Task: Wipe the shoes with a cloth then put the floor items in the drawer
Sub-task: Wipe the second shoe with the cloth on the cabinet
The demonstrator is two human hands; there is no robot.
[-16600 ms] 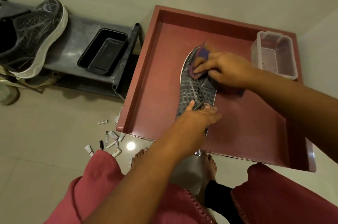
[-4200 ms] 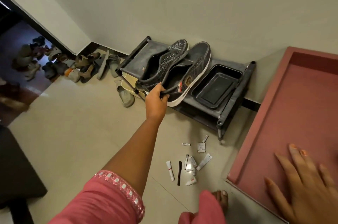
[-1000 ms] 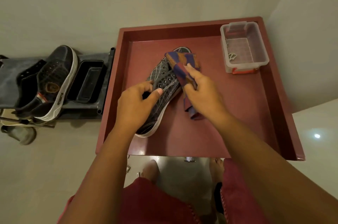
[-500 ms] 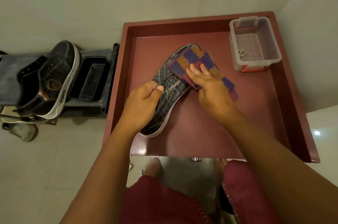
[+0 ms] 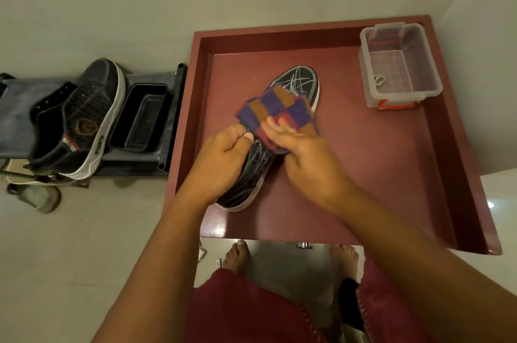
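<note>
While the cloth (image 5: 275, 111) lies over the middle of the shoe (image 5: 260, 146) in the red drawer (image 5: 391, 174), head view puts the wiping step mid-way; second shoe (image 5: 81, 121) sits on the rack (image 5: 16, 107) at 9 o'clock, wiped or not I cannot tell; floor items barely show by the feet at 6 o'clock, so stowing looks undone; left hand (image 5: 221, 163) grips the shoe's heel half, fingers curled; right hand (image 5: 302, 152) presses the cloth down, fingers fairly straight.
</note>
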